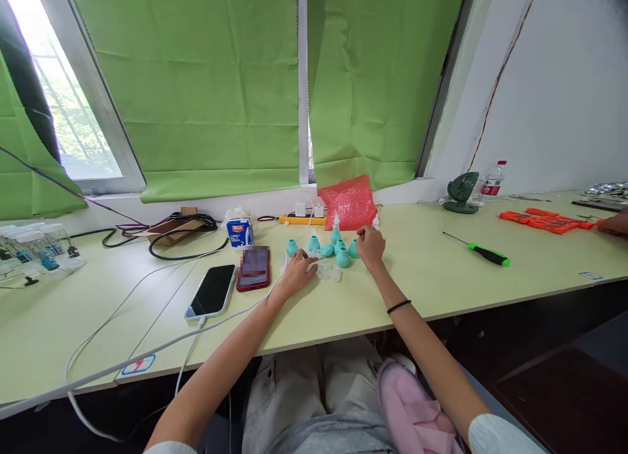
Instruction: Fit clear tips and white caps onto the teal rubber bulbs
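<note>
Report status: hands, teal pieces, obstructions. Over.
Left hand at clear plastic pieces, right hand beside teal vase-shaped pieces; both grips unclear. Teal pieces clustered near both hands. Possible snag: white cable by left wrist.

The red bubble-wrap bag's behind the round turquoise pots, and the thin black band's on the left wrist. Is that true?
No: the thin black band is on the right wrist, as the head view shows. The red bubble-wrap bag is behind the round turquoise pots.

Pretty simple outfit tbh: pale sleeves ending around the elbows, a light greyish top and light beige trousers. There's also a thin black band round the forearm, below the bare right hand.
</note>
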Motion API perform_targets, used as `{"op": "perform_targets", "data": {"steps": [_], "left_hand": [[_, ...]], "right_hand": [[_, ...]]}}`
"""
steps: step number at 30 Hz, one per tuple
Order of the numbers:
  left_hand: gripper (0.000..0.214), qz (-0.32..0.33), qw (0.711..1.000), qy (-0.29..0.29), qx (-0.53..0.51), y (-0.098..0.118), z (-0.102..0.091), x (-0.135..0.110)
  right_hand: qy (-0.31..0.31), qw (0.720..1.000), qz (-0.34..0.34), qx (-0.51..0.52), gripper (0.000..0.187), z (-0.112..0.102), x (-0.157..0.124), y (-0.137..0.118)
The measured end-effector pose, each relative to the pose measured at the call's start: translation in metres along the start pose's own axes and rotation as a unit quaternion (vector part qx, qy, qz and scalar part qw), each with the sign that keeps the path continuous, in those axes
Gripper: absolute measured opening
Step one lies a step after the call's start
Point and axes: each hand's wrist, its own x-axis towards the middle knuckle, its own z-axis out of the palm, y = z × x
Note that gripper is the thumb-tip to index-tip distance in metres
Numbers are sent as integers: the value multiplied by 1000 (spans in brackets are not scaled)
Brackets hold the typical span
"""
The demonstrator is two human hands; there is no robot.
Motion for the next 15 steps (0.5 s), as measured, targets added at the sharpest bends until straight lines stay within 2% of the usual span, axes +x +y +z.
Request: {"op": "perform_targets", "data": {"steps": [8, 15], "left_hand": [[31, 0, 1000, -5, -2, -1, -1, 1], [30, -3, 1000, -7, -8, 0, -3, 1]], "right_hand": [[-21, 999, 41, -13, 21, 7, 2, 2], [-42, 998, 51, -11, 20, 14, 2, 5]]}}
